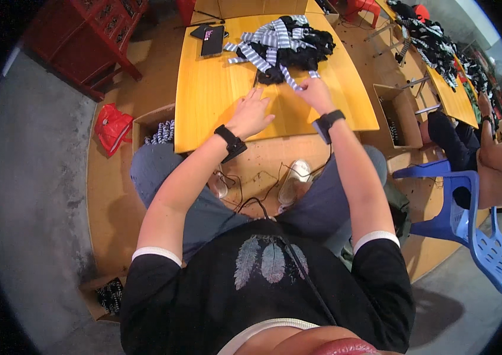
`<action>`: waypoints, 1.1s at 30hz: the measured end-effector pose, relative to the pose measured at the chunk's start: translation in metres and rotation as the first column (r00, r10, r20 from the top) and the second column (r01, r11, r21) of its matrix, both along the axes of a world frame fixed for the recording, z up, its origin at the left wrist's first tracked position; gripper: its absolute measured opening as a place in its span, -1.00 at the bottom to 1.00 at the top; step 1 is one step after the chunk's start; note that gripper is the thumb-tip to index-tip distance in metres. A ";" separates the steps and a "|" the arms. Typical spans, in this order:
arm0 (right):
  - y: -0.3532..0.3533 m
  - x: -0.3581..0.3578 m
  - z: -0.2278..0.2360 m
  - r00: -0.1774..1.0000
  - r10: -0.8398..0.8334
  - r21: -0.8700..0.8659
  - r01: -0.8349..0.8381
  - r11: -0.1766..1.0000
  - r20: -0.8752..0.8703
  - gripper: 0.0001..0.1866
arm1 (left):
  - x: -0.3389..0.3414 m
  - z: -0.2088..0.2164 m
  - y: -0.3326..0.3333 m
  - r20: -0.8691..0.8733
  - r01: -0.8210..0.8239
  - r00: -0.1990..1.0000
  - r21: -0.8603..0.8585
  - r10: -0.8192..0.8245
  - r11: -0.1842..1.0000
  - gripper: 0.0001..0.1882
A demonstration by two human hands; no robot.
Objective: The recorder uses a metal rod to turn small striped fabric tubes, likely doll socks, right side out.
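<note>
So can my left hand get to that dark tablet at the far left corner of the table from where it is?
Probably yes. The left hand rests open on the yellow table, and the bare tabletop between it and the dark tablet has nothing in the way. The striped fabric pile lies off to the right.

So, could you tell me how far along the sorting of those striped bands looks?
Nothing finished lies on the yellow table; a box beside it already holds some bands. The right hand pinches one striped band, the left hand rests flat nearby. The pile remains.
</note>
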State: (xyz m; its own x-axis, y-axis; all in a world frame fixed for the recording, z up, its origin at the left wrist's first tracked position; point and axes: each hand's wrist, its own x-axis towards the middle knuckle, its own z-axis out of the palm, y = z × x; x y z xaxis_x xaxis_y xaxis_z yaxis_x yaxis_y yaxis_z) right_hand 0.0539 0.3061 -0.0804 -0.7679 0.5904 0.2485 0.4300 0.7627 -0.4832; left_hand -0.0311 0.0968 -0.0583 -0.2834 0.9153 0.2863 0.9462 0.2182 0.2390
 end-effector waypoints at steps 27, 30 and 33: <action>-0.139 0.011 0.047 0.795 0.120 -0.639 -0.558 0.529 -0.595 -0.77 | -0.011 0.027 -0.049 0.964 -0.309 0.013 0.256 -0.265 0.916 -0.77; -0.142 0.007 0.049 0.805 0.119 -0.666 -0.554 0.500 -0.581 -0.77 | -0.012 0.025 -0.052 0.962 -0.315 0.075 0.272 -0.262 0.909 -0.76; -0.142 0.003 0.049 0.813 0.123 -0.669 -0.545 0.505 -0.570 -0.78 | -0.017 0.023 -0.054 0.951 -0.367 -0.047 0.267 -0.305 0.891 -0.78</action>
State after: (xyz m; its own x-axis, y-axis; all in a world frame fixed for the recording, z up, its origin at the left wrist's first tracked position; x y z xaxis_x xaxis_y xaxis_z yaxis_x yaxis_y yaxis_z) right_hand 0.0569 0.1640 -0.0318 -0.8948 0.4162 0.1614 -0.1659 0.0255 -0.9858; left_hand -0.0480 0.0432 -0.0357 -0.5883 0.8057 -0.0691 -0.3470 -0.1743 0.9215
